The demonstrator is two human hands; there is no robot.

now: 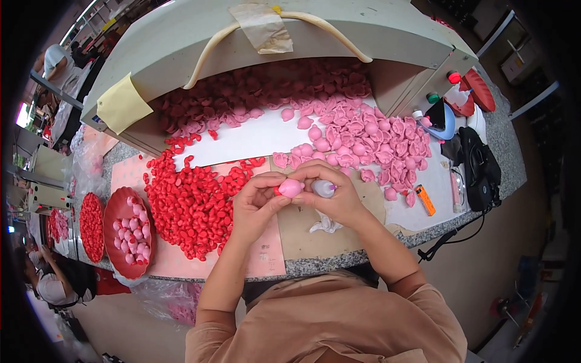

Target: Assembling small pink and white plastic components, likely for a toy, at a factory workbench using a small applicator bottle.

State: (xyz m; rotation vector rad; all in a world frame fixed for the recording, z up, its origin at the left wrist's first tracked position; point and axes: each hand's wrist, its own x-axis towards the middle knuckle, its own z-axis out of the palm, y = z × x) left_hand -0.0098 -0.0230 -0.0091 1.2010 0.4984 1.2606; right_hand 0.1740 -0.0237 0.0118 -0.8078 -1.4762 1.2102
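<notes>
Over the front of the table, my left hand [255, 202] and my right hand [339, 196] meet around a small pink rounded piece [291, 188]. A bit of a red part [277, 190] shows at its left side, between my left fingers. Fingertips of both hands pinch the pink piece. Tucked in my right hand is also a small translucent squeeze bottle [324, 189] with a purplish tip. Below my hands lies a crumpled whitish scrap [326, 224] on brown paper [305, 242]. Small red curved parts [187, 209] are heaped to the left, and pink shell-like pieces [375, 142] to the right.
A red oval tray [110, 213] of pink-and-red pieces sits left, beside another tray of red parts [92, 227]. A grey open-fronted box [339, 30] arches over the back. An orange lighter [425, 200], a black bag [480, 163] and a blue dish [446, 128] lie right.
</notes>
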